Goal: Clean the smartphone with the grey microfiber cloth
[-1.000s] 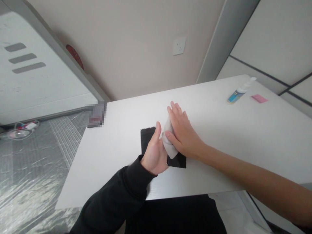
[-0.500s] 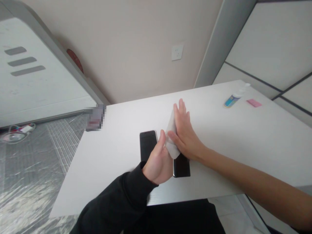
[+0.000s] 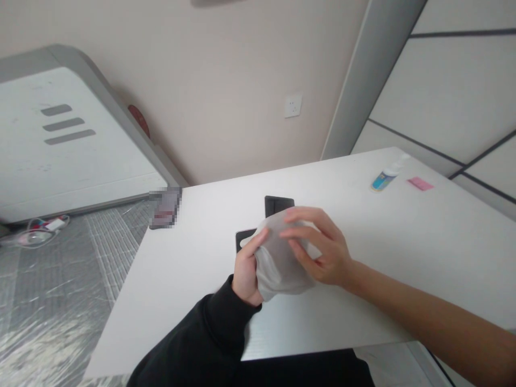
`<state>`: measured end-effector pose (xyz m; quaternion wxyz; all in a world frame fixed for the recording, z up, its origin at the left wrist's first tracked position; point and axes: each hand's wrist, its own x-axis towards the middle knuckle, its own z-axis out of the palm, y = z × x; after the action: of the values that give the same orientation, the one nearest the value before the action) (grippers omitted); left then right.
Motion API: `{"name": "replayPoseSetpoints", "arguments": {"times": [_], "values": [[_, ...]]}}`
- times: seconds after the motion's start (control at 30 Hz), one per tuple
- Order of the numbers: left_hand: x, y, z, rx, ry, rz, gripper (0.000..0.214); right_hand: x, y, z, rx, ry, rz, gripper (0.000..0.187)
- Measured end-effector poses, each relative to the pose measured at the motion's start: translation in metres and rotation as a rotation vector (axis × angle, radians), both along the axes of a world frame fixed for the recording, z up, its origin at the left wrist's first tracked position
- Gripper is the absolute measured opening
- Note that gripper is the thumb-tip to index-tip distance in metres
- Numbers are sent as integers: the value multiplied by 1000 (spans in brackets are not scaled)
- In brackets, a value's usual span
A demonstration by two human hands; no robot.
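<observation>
A grey microfibre cloth (image 3: 278, 259) is bunched between my two hands above the white table (image 3: 403, 242). My left hand (image 3: 245, 271), in a black sleeve, grips its near side. My right hand (image 3: 318, 247) curls its fingers over the far side. Two dark slabs, apparently black phones, lie on the table. One phone (image 3: 279, 205) shows beyond the cloth, and the other (image 3: 244, 239) shows beside my left fingers. The cloth and my hands hide most of both.
A spray bottle with a blue label (image 3: 385, 180) and a pink pad (image 3: 420, 184) lie at the table's far right. A blurred object (image 3: 164, 208) sits at the far left corner. Beyond the left edge, plastic sheeting (image 3: 52, 290) covers the floor.
My right hand has gone from pressing flat against the cloth to curling around it. The cloth is now spread and bunched between my hands. The dark slab below my right hand no longer shows there.
</observation>
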<state>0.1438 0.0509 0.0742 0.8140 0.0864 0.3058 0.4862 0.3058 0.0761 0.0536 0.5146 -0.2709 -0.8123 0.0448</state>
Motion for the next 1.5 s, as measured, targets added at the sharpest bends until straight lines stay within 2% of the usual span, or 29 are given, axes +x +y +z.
{"name": "replayPoseSetpoints", "arguments": {"times": [0.07, 0.13, 0.27, 0.47, 0.63, 0.7, 0.77, 0.83, 0.93, 1.0, 1.07, 1.17, 1.37, 1.5], "values": [[-3, 3, 0, -37, -31, -6, 34, -1, 2, -5, 53, -118, 105, 27], [-5, 5, 1, -73, -49, 9, 43, -4, 2, -9, -7, -249, 146, 31], [-2, 6, 7, -84, -41, 107, 48, -5, 6, -10, -197, -362, 71, 51], [7, 1, 8, 1, -57, -11, 56, -1, 16, -14, -345, -417, -72, 62], [3, 2, 3, -42, -8, 11, 56, -4, 10, -16, -344, -492, 17, 63], [1, 4, 0, -62, 5, 44, 47, -6, 5, -16, -330, -511, 72, 62], [0, 5, -1, -46, 22, 90, 33, -7, 2, -15, -304, -463, 99, 63], [0, 5, -1, -29, 49, 106, 28, -6, 1, -15, -279, -314, 82, 60], [2, 4, 0, -55, 94, 82, 23, -5, 4, -15, -286, 7, -50, 38], [3, 4, 1, -68, 119, 90, 24, -4, 8, -15, -373, 167, -140, 23], [3, 5, 0, -59, 144, 102, 25, -5, 12, -17, -539, 255, -162, 23], [3, 6, -4, -28, 165, 112, 24, -7, 16, -21, -790, 289, -105, 30], [2, 6, -8, 41, 153, 97, 28, -12, 18, -31, -974, 382, 2, 44], [3, 3, -6, 56, 172, 58, 24, -14, 17, -27, -1126, 476, 233, 44]]}}
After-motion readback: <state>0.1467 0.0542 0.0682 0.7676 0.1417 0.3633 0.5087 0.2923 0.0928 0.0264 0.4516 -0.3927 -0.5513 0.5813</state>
